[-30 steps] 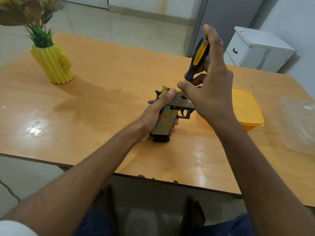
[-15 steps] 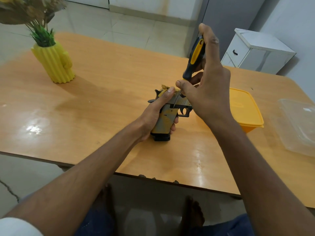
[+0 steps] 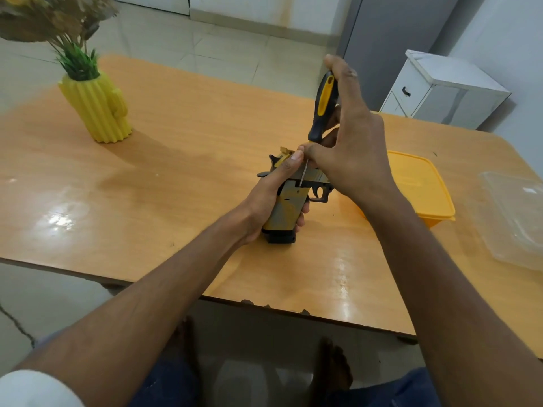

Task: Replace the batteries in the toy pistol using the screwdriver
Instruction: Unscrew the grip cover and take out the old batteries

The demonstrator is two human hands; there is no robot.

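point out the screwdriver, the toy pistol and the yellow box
screwdriver (image 3: 323, 104), head view, on the yellow and black handle
toy pistol (image 3: 286, 211), head view, on its handle
yellow box (image 3: 417, 183), head view, on the lid

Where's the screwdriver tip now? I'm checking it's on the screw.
The screwdriver, in the right hand, has its tip on the toy pistol above the grip, mid-table.
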